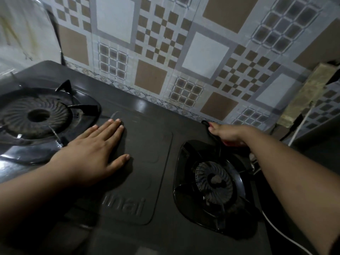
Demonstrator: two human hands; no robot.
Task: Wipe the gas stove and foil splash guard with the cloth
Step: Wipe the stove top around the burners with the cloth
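Two hands on gas stove [147,162] — left hand [92,155] flat, right hand [230,134] at far edge.

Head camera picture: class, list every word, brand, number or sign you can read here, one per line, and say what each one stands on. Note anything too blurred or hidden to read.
"inai": raised letters on the centre panel of the gas stove; the start of the word is hidden by the left forearm, so the full brand cannot be read.
Patterned foil splash guard: squares and checks only, no text.
No numbers or signs visible elsewhere.
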